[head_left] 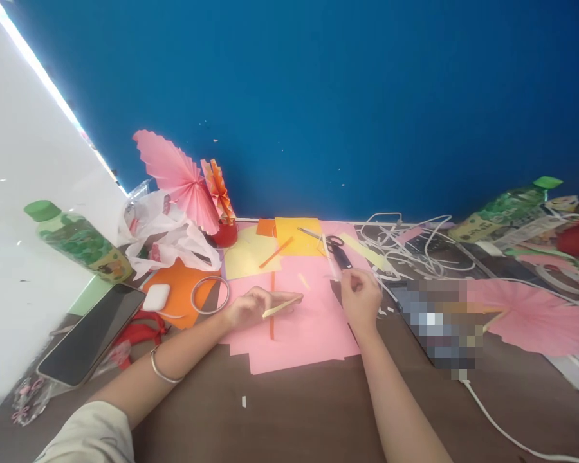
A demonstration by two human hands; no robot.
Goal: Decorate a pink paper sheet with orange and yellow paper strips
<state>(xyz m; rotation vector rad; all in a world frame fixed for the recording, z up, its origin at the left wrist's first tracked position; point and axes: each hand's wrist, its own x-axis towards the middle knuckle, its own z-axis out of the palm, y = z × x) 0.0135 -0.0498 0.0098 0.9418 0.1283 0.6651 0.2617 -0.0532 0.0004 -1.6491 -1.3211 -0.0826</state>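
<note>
Between two bottles (pixel 80 239), contents indistinct, the left hand (pixel 249 307) holds a yellow strip (pixel 280 308); the right hand (pixel 361 298) is curled, hold unclear.

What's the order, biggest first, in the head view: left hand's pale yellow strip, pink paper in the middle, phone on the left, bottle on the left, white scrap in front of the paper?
1. Pink paper
2. Phone and bottle: too alike to rank
3. Pale yellow strip
4. White scrap
</note>
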